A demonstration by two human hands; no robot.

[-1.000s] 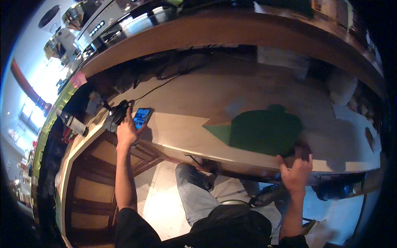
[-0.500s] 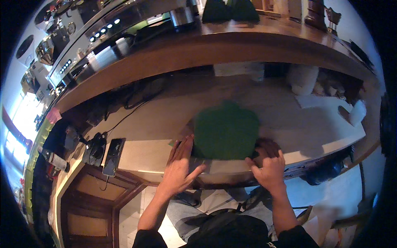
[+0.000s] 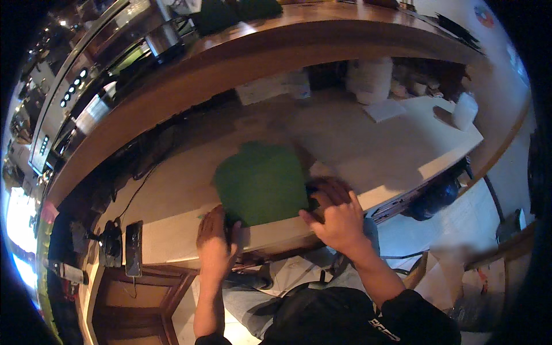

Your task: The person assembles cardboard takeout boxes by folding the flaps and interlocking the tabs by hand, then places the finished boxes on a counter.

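A green sheet (image 3: pixel 261 183) lay flat near the front edge of the pale table (image 3: pixel 368 144). The left hand (image 3: pixel 215 241) pinched the sheet's near-left corner; the right hand (image 3: pixel 339 215) pressed fingers-together on its right edge. The sheet extended away from both grips, each hand about equally close.
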